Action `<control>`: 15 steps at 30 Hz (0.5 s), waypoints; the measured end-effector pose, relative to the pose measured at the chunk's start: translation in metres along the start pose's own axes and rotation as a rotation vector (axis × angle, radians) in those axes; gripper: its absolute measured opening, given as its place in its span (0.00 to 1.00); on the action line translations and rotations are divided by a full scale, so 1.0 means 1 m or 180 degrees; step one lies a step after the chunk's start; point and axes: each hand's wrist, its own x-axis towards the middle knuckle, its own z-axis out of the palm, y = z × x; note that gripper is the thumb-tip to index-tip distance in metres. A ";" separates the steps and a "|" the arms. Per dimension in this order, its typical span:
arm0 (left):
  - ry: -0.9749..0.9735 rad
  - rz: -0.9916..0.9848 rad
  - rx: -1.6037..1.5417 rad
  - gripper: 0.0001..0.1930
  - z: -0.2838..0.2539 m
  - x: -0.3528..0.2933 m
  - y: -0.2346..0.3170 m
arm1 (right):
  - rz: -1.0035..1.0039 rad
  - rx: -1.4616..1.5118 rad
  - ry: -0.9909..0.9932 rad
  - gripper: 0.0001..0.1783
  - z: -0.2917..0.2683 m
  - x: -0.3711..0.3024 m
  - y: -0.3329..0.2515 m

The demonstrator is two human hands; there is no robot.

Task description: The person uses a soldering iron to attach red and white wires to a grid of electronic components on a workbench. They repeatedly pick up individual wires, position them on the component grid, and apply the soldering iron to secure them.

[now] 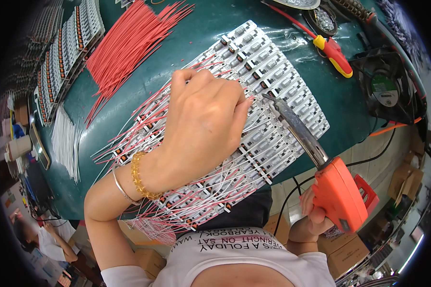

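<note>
My left hand [203,115] is closed over a panel of small white circuit boards [292,81], thumb and fingers pinched together. A small reddish bit shows at the fingertips, but what they hold is mostly hidden. Many thin red and white wires [210,191] trail from the panel's left and near parts. My right hand [316,210] grips the handle of an orange soldering gun [342,193]. Its metal barrel [301,134] slants up and left, and the dark tip [268,97] is at the boards, just right of my left fingertips.
On the green table [143,91] lie a bundle of red wires [129,43] and a smaller white bundle [66,143]. More board panels [69,57] stand at the left. A red-and-yellow screwdriver [334,55] and a black fan [385,88] are at the right. A person [52,239] sits lower left.
</note>
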 end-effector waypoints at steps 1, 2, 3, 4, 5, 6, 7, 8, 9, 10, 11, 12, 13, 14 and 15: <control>-0.0027 0.0001 0.0008 0.08 0.000 0.000 0.000 | -0.0070 0.0043 0.0234 0.37 0.005 -0.002 0.003; -0.0017 0.0026 -0.0007 0.07 0.001 0.001 0.000 | -0.0118 0.0042 0.0329 0.37 0.006 -0.002 0.004; -0.0005 0.0037 -0.0012 0.07 0.002 0.001 0.000 | -0.0167 0.0043 0.0408 0.37 0.008 -0.002 0.005; 0.0007 0.0049 -0.0017 0.07 0.002 0.001 -0.001 | -0.0195 0.0001 0.0348 0.37 0.007 -0.001 0.005; 0.0004 0.0040 -0.0026 0.07 0.002 0.001 -0.001 | -0.0081 -0.0018 0.0261 0.38 0.006 -0.001 0.003; -0.0002 0.0033 -0.0032 0.07 0.001 0.000 -0.001 | 0.0034 -0.0035 0.0169 0.38 0.006 -0.001 0.001; -0.0008 0.0025 -0.0039 0.07 0.001 0.000 -0.001 | 0.0289 -0.0028 0.0048 0.38 0.005 -0.001 -0.008; -0.0017 0.0024 -0.0030 0.07 0.000 0.001 -0.001 | 0.0350 -0.0041 0.0016 0.38 0.006 0.000 -0.009; -0.0025 0.0018 -0.0027 0.07 0.000 0.001 -0.001 | 0.0411 -0.0061 -0.0013 0.38 0.007 0.001 -0.011; -0.0032 0.0013 -0.0023 0.07 0.000 0.001 -0.001 | 0.0278 -0.0101 0.0048 0.38 0.009 0.003 -0.006; -0.0038 0.0009 -0.0023 0.07 0.000 0.001 -0.001 | 0.0211 -0.0104 0.0072 0.38 0.010 0.003 -0.004; -0.0041 0.0001 -0.0021 0.07 0.000 0.001 -0.001 | 0.0144 -0.0107 0.0091 0.38 0.011 0.003 -0.002; -0.0045 -0.0008 -0.0019 0.07 0.001 0.001 0.000 | 0.0144 -0.0072 0.0074 0.38 0.010 0.003 -0.002; -0.0038 -0.0004 -0.0035 0.07 0.001 0.001 0.000 | 0.0168 0.0017 0.0036 0.38 0.009 0.001 0.000; -0.0030 -0.0006 -0.0050 0.07 0.001 0.001 -0.001 | 0.0192 0.0105 -0.0005 0.39 0.007 0.000 0.001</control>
